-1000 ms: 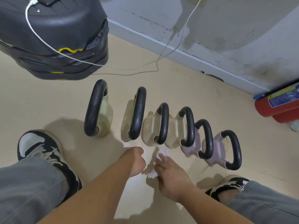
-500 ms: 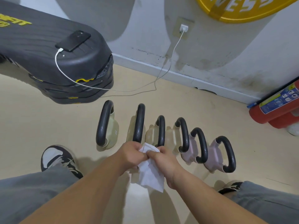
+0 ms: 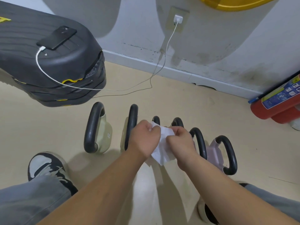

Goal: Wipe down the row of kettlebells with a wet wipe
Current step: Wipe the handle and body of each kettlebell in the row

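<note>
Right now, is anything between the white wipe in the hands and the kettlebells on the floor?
Nothing visible does. The left hand and right hand pinch the white wet wipe over the middle of the row of black-handled kettlebells.

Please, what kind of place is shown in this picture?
Probably a gym or fitness room: a row of kettlebells stands on the floor, stacked black step platforms sit nearby, and a red fire extinguisher lies by the wall.
</note>
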